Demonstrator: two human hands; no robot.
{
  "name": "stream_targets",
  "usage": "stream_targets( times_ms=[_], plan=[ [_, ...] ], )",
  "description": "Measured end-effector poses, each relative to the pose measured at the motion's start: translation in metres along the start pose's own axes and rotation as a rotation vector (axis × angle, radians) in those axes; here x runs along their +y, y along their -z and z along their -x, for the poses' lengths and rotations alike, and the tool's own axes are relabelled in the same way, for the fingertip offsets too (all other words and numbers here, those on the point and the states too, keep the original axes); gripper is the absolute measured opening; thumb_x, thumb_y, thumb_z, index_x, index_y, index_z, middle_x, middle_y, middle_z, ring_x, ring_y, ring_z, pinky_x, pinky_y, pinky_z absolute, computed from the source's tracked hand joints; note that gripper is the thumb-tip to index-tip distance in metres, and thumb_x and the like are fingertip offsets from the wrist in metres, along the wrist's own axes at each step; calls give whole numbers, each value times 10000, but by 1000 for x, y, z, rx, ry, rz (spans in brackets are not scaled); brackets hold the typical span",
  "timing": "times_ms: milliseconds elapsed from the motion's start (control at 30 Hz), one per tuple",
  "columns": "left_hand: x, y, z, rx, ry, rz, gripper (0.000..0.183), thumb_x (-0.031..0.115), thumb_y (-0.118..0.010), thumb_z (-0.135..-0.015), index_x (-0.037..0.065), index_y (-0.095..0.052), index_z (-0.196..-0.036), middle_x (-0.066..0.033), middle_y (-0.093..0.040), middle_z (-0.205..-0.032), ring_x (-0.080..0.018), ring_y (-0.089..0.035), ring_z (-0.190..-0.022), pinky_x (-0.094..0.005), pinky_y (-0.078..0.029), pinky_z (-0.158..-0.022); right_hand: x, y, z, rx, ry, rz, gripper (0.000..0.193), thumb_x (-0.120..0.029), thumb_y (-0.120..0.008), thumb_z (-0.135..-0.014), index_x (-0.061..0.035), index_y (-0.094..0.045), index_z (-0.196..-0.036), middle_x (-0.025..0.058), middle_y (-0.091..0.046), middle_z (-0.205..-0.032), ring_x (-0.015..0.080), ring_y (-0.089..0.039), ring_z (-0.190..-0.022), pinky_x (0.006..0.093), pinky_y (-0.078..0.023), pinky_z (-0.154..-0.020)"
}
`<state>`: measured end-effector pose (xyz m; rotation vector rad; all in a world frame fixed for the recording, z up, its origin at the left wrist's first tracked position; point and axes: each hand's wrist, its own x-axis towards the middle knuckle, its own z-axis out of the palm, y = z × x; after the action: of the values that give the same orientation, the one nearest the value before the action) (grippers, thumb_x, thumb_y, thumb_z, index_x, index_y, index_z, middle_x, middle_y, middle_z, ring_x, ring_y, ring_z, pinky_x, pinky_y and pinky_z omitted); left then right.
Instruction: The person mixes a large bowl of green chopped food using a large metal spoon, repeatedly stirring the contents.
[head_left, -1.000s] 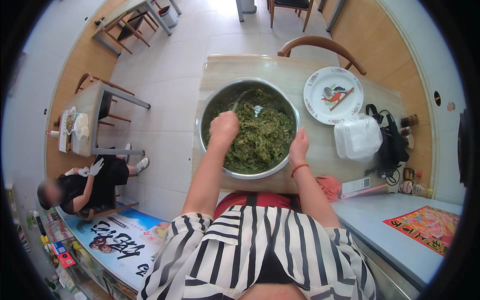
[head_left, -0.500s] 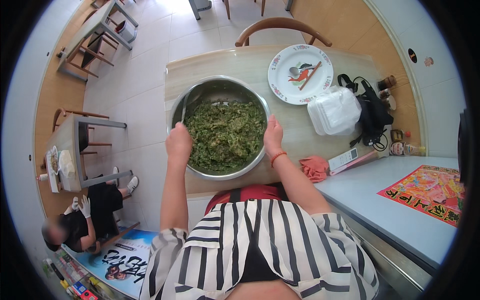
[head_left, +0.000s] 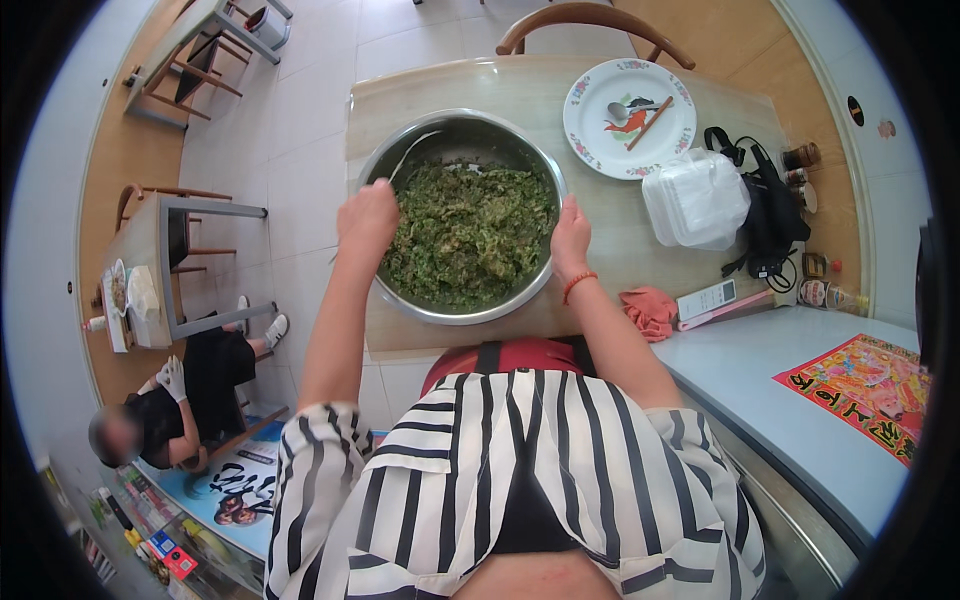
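A large steel mixing bowl point(head_left: 553, 262) stands on the table in front of me, filled well up with a chopped green mixture point(head_left: 470, 235). My left hand point(head_left: 368, 218) is closed around a metal spoon point(head_left: 408, 152) at the bowl's left rim. The spoon slants up and right along the inner wall; its exact shape at the tip is hard to make out. On the right side, my right hand point(head_left: 571, 238) grips the bowl's rim, thumb on top, fingers partly hidden outside. A red beaded bracelet circles that wrist.
Right of the bowl lie a floral plate point(head_left: 590, 150) with a spoon and a brown stick, white bagged containers point(head_left: 695, 205), a black bag point(head_left: 775, 215), a coral cloth point(head_left: 650, 313) and a remote point(head_left: 706, 300). A chair point(head_left: 600, 14) stands beyond; a gloved person point(head_left: 170, 410) sits at left.
My left hand with the spoon has moved farther away along the bowl's left side, and the spoon leans more to the right. My right hand keeps its grip. The whole view has shifted slightly.
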<state>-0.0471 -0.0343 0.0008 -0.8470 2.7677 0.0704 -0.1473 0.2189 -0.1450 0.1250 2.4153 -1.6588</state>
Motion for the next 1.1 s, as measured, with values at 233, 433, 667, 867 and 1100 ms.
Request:
stream_targets(
  times_ms=[233, 433, 667, 867, 1100],
  plan=[
    [46, -18, 38, 105, -622, -114, 65, 70, -538, -768, 18, -574, -781, -146, -644, -696, -272, -667, -652, -370, -535, -566, -15, 2, 4, -10, 0, -135, 537, -409, -362, -989, 72, -600, -987, 96, -598, -830, 163, -493, -773, 322, -414, -748],
    [-28, 6, 103, 165, -627, -228, 94, 87, -545, -773, 42, -543, -855, -97, -612, -688, -261, -635, -610, -359, -501, -515, -16, 1, 1, -30, -18, -184, 541, -414, -367, -988, 70, -600, -1054, 104, -622, -913, 166, -519, -826, 305, -420, -796],
    [-18, -2, 154, -30, -243, -18, 90, 112, -517, -809, 49, -536, -871, -138, -609, -715, -326, -636, -662, -425, -508, -587, -6, 0, -1, -12, -71, -174, 540, -414, -382, -986, 71, -596, -1092, 104, -635, -952, 164, -535, -860, 296, -422, -813],
    [-3, -41, 78, -206, -159, 53, 169, 109, -440, -866, 38, -590, -896, -190, -665, -836, -372, -653, -778, -471, -516, -678, 1, -4, -4, 6, -17, -119, 511, -405, -373, -970, 37, -626, -930, 188, -625, -791, 284, -571, -739, 383, -436, -717],
    [-4, 2, 54, -132, -2, -33, 220, 150, -422, -901, 44, -607, -955, -188, -668, -896, -368, -656, -838, -464, -517, -738, 8, -6, -8, 78, -2, -129, 508, -420, -393, -964, 27, -631, -928, 170, -612, -743, 273, -556, -697, 385, -434, -684]
  ],
)
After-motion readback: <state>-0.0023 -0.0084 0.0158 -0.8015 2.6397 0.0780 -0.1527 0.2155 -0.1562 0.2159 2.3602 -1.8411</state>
